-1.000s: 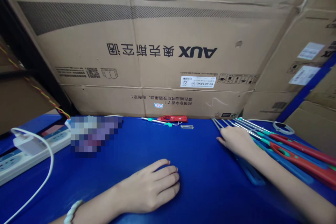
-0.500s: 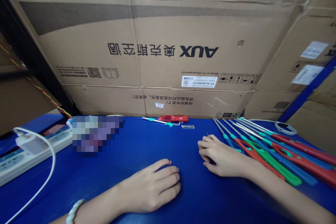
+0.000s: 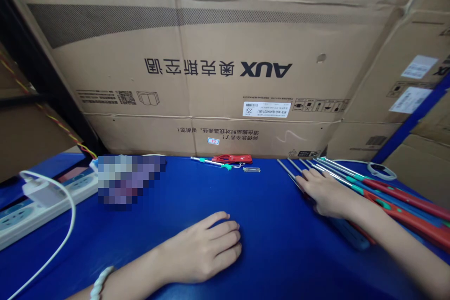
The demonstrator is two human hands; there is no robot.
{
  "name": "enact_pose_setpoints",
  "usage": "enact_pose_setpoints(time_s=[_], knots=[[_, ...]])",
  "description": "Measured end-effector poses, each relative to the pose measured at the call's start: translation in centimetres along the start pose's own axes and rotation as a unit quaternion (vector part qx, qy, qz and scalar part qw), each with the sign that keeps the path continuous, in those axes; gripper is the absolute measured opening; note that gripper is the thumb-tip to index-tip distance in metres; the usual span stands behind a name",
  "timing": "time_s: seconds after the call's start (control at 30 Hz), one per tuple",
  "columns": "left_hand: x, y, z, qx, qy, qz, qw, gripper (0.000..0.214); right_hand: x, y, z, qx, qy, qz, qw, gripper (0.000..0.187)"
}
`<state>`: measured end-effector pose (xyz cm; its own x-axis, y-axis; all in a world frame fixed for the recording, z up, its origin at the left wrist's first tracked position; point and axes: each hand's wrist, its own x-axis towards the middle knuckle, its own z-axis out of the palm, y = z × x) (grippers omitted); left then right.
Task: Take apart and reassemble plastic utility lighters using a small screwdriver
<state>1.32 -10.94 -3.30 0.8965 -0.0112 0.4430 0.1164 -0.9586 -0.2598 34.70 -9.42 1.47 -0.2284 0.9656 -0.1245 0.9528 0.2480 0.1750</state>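
My left hand (image 3: 206, 248) lies flat and open on the blue table (image 3: 267, 225), fingers together, holding nothing. My right hand (image 3: 325, 192) rests palm down, fingers stretched out, on top of a row of several long tools (image 3: 383, 197) with thin metal shafts and red, green and blue handles at the right side of the table. The shafts' tips (image 3: 291, 165) stick out past my fingertips. Some handles are hidden under my hand and forearm.
A big AUX cardboard box (image 3: 218, 70) walls off the back of the table, with more boxes at the right. A single red-handled tool (image 3: 228, 160) lies by the box. A white power strip (image 3: 38, 201) with a plug and cable sits at the left. A ring-shaped object (image 3: 382, 171) lies far right.
My right hand went from the tool row to the bare table half a second ago, then back onto the tools. The tools have shifted a little. My left hand has stayed still.
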Motion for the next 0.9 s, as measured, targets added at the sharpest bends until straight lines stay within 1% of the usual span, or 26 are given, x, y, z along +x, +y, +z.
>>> enact_pose_setpoints(time_s=[0.07, 0.17, 0.23, 0.37, 0.47, 0.6, 0.7, 0.8, 0.9], knots=[[0.0, 0.0, 0.0, 0.000, 0.000, -0.003, 1.000, 0.032, 0.0, -0.2, -0.5, 0.002, 0.001, -0.006, 1.000, 0.042], [0.0, 0.0, 0.0, -0.004, -0.003, -0.005, 1.000, 0.031, 0.0, -0.8, -1.2, 0.004, 0.006, -0.018, 1.000, 0.022], [0.0, 0.0, 0.0, -0.004, -0.006, -0.006, 1.000, 0.032, 0.1, -1.2, -1.2, 0.000, 0.009, -0.016, 1.000, 0.016], [0.0, -0.1, -0.1, -0.006, -0.017, -0.007, 1.000, 0.032, 0.3, -1.2, -0.7, 0.003, -0.011, -0.011, 1.000, 0.016], [0.0, -0.1, 0.0, -0.007, -0.018, -0.007, 1.000, 0.032, 0.2, -1.4, -0.4, 0.016, -0.021, -0.024, 0.999, 0.017], [0.1, 0.0, 0.0, -0.007, -0.015, -0.009, 1.000, 0.032, 0.0, -2.7, -0.3, 0.040, -0.017, -0.058, 0.997, 0.018], [0.1, 0.0, 0.1, -0.009, -0.017, -0.013, 1.000, 0.031, 0.0, -3.8, -0.1, 0.052, -0.002, -0.071, 0.996, 0.018], [0.0, -0.2, 0.3, 0.000, -0.028, -0.037, 0.999, 0.029, 0.1, -4.4, -0.1, 0.064, 0.014, -0.074, 0.995, 0.014], [0.0, -1.5, 0.3, 0.008, -0.065, -0.081, 0.995, 0.028, 0.6, -4.5, -0.8, 0.075, 0.036, -0.073, 0.994, 0.011]])
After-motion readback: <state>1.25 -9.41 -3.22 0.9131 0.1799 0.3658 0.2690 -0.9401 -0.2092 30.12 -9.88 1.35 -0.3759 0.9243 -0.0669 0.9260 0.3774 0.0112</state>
